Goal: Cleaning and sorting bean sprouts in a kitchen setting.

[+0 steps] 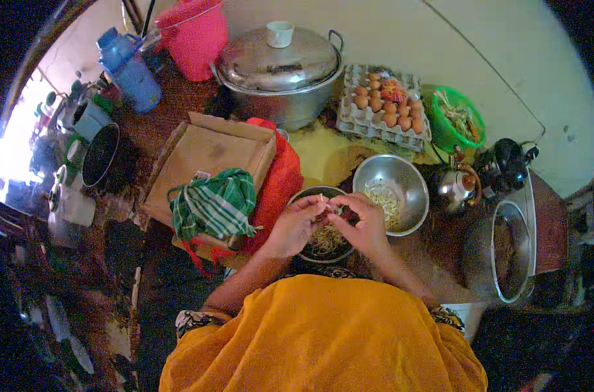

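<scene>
My left hand [297,223] pinches a small pale bean sprout [322,197] between thumb and fingertips. Close against it, my right hand [364,223] has its thumb and forefinger drawn together at the sprout's lower part; blur hides the exact grip. Both hands are above a metal bowl [304,257] that holds a tangle of yellowish-brown sprouts or their trimmings [328,240]. Just beyond my right hand, a wider stainless steel bowl [400,171] contains paler bean sprouts [385,198]. My hands cover part of the nearer bowl.
A green checked cloth [213,203] lies on a cardboard box [218,142], beside a red bag [282,166]. Behind stand a lidded pot [282,105], an egg tray [382,130] and a green basket [439,127]. A kettle [451,188] and a large metal basin [483,250] are at right.
</scene>
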Demonstrator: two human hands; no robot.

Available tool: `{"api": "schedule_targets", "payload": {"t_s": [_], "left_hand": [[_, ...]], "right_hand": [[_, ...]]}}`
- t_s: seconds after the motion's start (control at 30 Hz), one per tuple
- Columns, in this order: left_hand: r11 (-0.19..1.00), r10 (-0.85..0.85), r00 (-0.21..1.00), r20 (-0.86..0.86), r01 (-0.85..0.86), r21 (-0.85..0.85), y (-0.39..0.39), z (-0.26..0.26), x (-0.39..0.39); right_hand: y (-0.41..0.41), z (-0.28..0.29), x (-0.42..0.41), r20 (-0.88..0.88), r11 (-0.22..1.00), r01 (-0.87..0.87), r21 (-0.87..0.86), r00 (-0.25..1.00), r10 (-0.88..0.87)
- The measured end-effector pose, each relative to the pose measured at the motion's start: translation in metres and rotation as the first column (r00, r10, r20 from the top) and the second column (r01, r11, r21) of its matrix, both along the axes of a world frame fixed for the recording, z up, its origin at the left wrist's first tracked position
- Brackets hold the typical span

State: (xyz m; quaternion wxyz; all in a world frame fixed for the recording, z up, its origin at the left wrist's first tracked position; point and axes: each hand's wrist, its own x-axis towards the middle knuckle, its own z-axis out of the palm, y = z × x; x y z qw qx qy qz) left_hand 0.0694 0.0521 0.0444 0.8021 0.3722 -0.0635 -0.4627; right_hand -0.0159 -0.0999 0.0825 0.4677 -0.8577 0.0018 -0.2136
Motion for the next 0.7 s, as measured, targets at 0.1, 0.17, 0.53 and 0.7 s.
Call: {"api": "schedule_targets", "payload": {"t_s": [0.1,0.17,0.53,0.7], "left_hand": [[0.996,-0.004,0.998,-0.059,-0.001,-0.087,0.002,-0.005,-0.003],[0.991,-0.011,0.995,-0.101,-0.003,-0.136,0.002,-0.009,-0.004],[0.994,-0.105,0.992,-0.071,0.105,0.000,0.001,-0.014,-0.013],[0.969,-0.174,0.985,0.003,0.171,0.180,0.002,-0.023,-0.020]], "right_hand": [[0.004,0.003,-0.001,0.023,0.994,0.063,-0.095,0.998,-0.061],[0.004,-0.001,-0.002,0.086,0.989,0.103,-0.106,0.992,-0.094],[0.004,-0.007,-0.012,0.121,0.986,0.065,-0.152,0.991,-0.047],[0.002,-0.021,-0.028,-0.010,0.992,0.039,-0.116,0.999,-0.041]]}}
